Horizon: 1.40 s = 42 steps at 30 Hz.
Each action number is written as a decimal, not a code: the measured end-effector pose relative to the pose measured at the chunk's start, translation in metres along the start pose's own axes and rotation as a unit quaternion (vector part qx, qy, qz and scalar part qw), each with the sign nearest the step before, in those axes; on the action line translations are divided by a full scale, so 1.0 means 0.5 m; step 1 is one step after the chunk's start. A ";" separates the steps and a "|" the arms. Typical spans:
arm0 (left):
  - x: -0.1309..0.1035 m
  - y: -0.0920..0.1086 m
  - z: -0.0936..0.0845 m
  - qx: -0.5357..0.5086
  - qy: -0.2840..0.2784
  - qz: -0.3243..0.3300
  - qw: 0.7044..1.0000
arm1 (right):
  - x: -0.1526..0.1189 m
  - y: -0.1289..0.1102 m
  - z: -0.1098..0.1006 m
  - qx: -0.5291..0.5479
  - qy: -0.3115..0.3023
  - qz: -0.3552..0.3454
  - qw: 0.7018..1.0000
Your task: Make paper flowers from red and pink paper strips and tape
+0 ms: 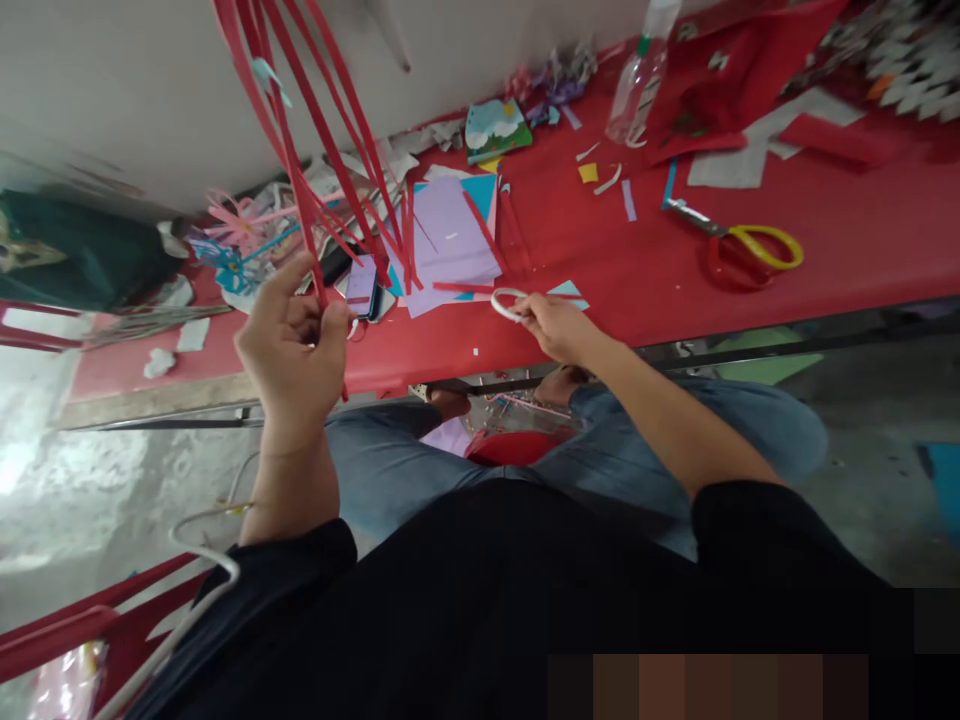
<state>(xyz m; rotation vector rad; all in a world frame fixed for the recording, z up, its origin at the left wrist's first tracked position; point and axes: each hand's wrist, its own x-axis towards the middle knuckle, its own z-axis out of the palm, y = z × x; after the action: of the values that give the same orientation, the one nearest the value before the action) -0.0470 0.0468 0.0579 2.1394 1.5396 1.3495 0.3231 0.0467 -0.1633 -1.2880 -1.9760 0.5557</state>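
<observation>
Raised above the left part of the red table [637, 270], my left hand [294, 345] is closed on red paper strips [296, 170]. The long strips rise from the fingers and several bend down to the right. A small light-blue piece [266, 78] clings to one of them. Over the table's front edge, my right hand [556, 325] pinches a white ring [507, 303], which looks like a roll of tape. Behind that hand lie a red strip [472, 288] and a small light-blue paper piece [571, 292]. Lilac and blue sheets [454, 235] lie between my hands, farther back.
Scissors with yellow and red handles [750, 245] lie at right. Behind them stands a clear bottle [637, 95]. A phone [361, 285] lies near my left hand. Paper flowers [229, 255] and a dark green bag [82, 250] are at far left. A white cable [202, 550] runs by my left arm.
</observation>
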 end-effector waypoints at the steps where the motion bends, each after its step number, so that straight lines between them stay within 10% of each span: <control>1: -0.010 -0.002 0.001 -0.009 0.004 0.000 1.000 | 0.022 0.027 -0.016 -0.008 0.006 0.015 1.000; 13: -0.105 -0.027 0.041 -0.032 -0.061 -0.066 0.995 | 0.283 0.232 -0.134 -0.130 0.102 0.091 0.982; 20: -0.188 -0.028 0.169 -0.051 -0.187 -0.090 0.977 | 0.151 0.248 -0.164 -0.157 0.382 0.066 0.908; 29: -0.184 -0.075 0.326 0.068 -0.269 -0.082 0.957 | 0.075 0.161 -0.126 -0.188 0.383 0.119 0.896; 37: -0.170 -0.071 0.340 0.156 -0.266 -0.031 0.951 | 0.075 0.151 -0.124 -0.169 0.395 0.141 0.892; 42: -0.195 -0.044 0.300 0.032 -0.177 0.010 0.984 | 0.012 0.063 -0.088 -0.163 0.372 0.065 0.911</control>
<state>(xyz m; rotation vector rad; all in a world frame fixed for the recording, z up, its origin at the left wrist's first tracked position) 0.0453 0.0271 -0.0957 2.2840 1.4357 0.8717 0.3736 0.0645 -0.1538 -1.5420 -1.3665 -0.2184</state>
